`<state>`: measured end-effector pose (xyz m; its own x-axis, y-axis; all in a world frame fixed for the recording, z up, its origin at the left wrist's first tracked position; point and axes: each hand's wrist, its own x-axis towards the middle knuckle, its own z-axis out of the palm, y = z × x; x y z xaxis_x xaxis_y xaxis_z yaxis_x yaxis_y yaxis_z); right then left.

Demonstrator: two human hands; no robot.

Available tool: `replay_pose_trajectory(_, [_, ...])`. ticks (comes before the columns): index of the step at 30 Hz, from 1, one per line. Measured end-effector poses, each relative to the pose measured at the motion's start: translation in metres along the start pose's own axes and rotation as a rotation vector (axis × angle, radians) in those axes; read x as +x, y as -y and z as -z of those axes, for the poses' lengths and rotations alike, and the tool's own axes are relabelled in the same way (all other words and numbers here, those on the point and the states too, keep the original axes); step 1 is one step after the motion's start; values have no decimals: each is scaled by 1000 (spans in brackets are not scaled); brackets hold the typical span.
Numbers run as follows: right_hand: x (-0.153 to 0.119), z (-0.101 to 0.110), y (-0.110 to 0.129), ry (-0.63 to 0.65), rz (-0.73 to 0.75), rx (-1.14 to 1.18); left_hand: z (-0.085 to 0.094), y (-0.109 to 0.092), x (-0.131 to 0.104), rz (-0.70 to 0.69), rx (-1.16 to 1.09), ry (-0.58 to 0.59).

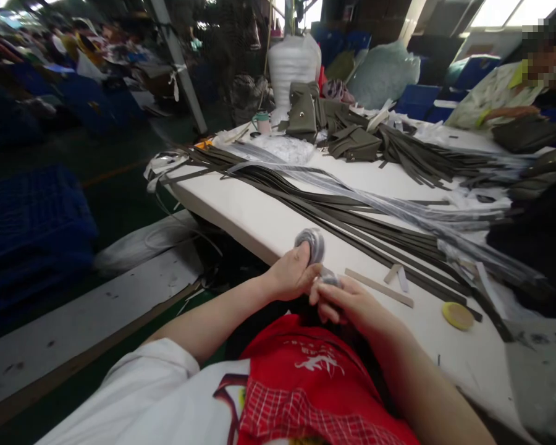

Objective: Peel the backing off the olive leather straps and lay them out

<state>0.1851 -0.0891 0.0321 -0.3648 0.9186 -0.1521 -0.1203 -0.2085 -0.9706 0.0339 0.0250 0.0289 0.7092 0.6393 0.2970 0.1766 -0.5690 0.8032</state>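
Note:
Just over the near edge of the white table, both of my hands are close together in front of my body. My left hand is closed around a shiny grey coiled roll, thumb pressed on its side. My right hand pinches a smaller shiny grey piece beside it. Whether that piece is joined to the roll cannot be made out. Nearest to my right hand on the tabletop lie a flat tan strip, a short folded strip and a round yellow disc.
Long dark olive straps and clear plastic sleeves run across the table. Olive bags, a lidded cup and a white foam roll stand farther back. A co-worker sits at the far right. A white bench is at left.

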Motion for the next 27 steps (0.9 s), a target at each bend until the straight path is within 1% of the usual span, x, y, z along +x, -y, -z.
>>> replay_pose_trajectory(2, [-7,17,6,-92,-63,11,-8,5,-7,-11,187,166])
replay_pose_trajectory(3, [-10,26,8,-120,-95,-56,-9,7,-9,-4,215,237])
replay_pose_trajectory(5, [-13,40,9,-141,-121,-310,-7,9,-11,61,155,400])
replay_pose_trajectory(8, [-15,53,7,-176,-61,-737,-1,11,-13,276,-138,660])
replay_pose_trajectory(9, [-15,55,5,-179,-52,-825,1,12,-13,349,-265,720])
replay_pose_trajectory(11, [-14,56,-2,-173,-87,-878,2,14,-14,448,-536,771])
replay_pose_trajectory(12, [-14,55,-7,-179,-106,-847,3,15,-14,476,-660,762])
replay_pose_trajectory(14, [-11,50,-21,-233,-98,-720,3,16,-13,512,-844,693])
replay_pose_trajectory(17, [-1,35,-45,-312,28,-535,-2,16,-11,522,-1019,578])
replay_pose_trajectory(19, [8,23,-57,-360,106,-478,-9,13,-10,513,-1143,518])
replay_pose_trajectory(20, [12,17,-61,-403,135,-455,-13,12,-10,509,-1212,479])
replay_pose_trajectory(22, [19,8,-65,-502,175,-388,-24,11,-11,503,-1342,381])
replay_pose_trajectory(23, [21,6,-65,-525,179,-339,-30,11,-13,500,-1394,333])
replay_pose_trajectory(25, [20,7,-61,-507,167,-246,-38,13,-15,492,-1453,259])
replay_pose_trajectory(27, [14,15,-52,-452,153,-245,-44,18,-17,486,-1405,243])
